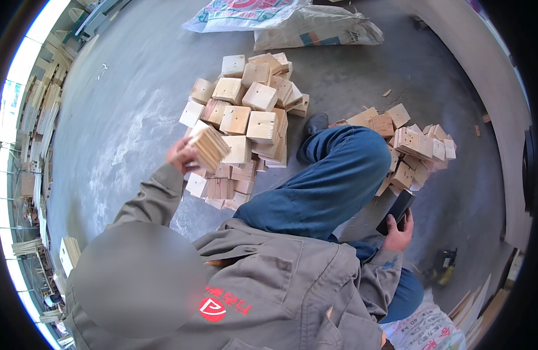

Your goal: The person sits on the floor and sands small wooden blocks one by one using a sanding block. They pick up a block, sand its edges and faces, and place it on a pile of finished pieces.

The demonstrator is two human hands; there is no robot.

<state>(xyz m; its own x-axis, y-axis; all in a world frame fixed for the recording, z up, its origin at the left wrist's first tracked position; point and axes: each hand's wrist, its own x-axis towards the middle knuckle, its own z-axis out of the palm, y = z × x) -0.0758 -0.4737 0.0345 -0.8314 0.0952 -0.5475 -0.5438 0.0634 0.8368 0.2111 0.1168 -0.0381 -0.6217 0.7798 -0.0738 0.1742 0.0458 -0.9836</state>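
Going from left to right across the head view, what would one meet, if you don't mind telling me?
Far-left boards, left hand, larger block pile, right hand, yellow-black item.

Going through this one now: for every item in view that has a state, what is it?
Left hand: gripping the wooden stack
Wooden stack: held, tilted, slightly blurred; contact with pile unclear
Right hand: gripping the black block
Black block: held, tilted
Larger wood pile: heaped
Smaller wood pile: loosely heaped
Far sacks: lying down; contents hidden
Yellow-and-black tool: on the floor; power unclear
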